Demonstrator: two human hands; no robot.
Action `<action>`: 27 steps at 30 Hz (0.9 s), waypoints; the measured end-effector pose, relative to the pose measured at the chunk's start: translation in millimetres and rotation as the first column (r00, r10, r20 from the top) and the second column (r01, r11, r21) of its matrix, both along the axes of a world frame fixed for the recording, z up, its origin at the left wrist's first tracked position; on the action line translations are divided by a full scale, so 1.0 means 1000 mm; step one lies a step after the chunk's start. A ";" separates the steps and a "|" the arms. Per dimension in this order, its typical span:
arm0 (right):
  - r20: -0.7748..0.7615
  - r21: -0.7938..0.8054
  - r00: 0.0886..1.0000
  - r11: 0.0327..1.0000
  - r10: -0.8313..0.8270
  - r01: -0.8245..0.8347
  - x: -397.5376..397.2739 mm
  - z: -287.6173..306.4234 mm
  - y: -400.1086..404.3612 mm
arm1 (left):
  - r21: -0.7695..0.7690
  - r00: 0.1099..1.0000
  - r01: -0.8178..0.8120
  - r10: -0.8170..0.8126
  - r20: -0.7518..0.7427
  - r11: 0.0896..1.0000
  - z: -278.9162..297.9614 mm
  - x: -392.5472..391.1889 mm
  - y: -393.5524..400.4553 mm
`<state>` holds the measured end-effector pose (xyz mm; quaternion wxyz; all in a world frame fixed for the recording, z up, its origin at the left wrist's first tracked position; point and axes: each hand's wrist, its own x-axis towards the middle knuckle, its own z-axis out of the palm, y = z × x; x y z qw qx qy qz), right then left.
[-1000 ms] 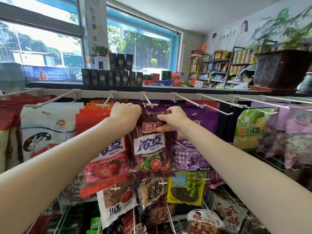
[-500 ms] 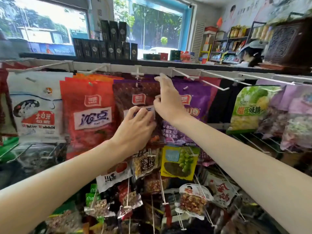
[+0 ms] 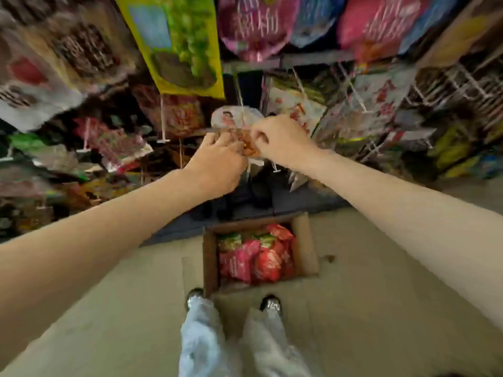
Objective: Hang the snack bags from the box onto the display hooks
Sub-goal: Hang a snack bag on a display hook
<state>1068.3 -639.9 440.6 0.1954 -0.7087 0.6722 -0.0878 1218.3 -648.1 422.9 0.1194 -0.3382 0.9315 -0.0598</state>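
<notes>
Both hands — left [image 3: 217, 161], right [image 3: 280, 140] — pinch one snack bag [image 3: 239, 123], label blurred.

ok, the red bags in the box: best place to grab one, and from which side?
Come straight down from above: the cardboard box sits open-topped on the floor, its walls blocking the sides. The red snack bags are packed close together, so pinching an exposed upper edge probably works best. Blur hides any hang holes.

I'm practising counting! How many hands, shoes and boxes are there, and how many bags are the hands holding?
Hands: 2 (left hand, right hand)
Shoes: 2 (left shoe, right shoe)
Box: 1
Held bag: 1
Total: 6
</notes>
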 end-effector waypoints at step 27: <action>-0.216 0.619 0.950 0.720 -0.228 0.313 -0.093 -0.639 0.079 | 0.686 0.992 -0.128 0.108 0.072 0.716 -0.587 -0.092 0.047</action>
